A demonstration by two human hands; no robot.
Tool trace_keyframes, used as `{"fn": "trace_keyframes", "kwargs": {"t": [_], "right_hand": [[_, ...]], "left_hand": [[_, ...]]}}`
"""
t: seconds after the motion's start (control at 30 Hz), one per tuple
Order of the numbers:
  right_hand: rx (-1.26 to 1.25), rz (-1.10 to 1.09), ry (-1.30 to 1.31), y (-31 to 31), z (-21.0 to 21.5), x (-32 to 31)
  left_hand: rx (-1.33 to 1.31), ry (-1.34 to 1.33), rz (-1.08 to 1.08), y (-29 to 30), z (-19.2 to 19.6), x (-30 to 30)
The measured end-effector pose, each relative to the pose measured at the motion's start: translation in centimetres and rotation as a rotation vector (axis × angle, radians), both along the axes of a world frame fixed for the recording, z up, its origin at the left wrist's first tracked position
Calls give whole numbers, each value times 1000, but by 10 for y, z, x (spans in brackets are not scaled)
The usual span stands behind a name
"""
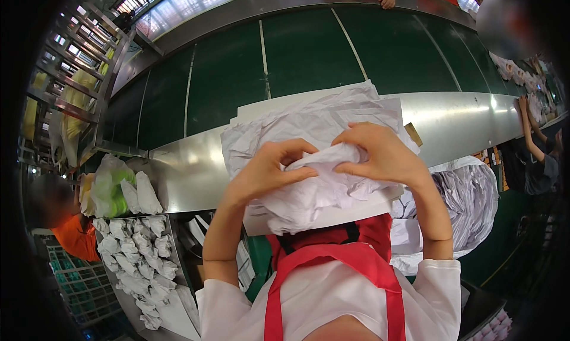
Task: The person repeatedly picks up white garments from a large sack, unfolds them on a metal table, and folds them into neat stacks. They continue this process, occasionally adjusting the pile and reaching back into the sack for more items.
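My left hand and my right hand both grip a wad of crumpled white paper, squeezing it from either side. The wad lies on top of a stack of white tissue sheets on a white board in front of my chest. Loose ends of the paper hang down over the board's near edge. My red apron shows below.
A dark green conveyor belt runs behind a shiny metal ledge. At left a tray holds several crumpled paper wads; bagged items sit above it. A bag of white sheets lies right. Other people stand around.
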State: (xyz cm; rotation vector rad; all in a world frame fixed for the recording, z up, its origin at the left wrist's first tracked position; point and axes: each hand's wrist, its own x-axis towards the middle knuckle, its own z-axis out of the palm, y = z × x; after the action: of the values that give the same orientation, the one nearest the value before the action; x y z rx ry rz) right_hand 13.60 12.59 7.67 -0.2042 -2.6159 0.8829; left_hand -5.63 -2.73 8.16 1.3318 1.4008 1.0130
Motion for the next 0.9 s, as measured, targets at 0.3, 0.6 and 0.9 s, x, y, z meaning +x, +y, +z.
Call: {"fn": "trace_keyframes", "kwargs": {"t": [0.3,0.6,0.9], "right_hand": [[-318,-281,-172,30,-6,2],[443,-401,197,22,-25,-9],[453,-262,-185,-17,-96,14]], "left_hand": [[-147,-136,328,-28,-54,-57],[347,937,704,-22,-26,-23],[184,1165,38,3,-76,13]]}}
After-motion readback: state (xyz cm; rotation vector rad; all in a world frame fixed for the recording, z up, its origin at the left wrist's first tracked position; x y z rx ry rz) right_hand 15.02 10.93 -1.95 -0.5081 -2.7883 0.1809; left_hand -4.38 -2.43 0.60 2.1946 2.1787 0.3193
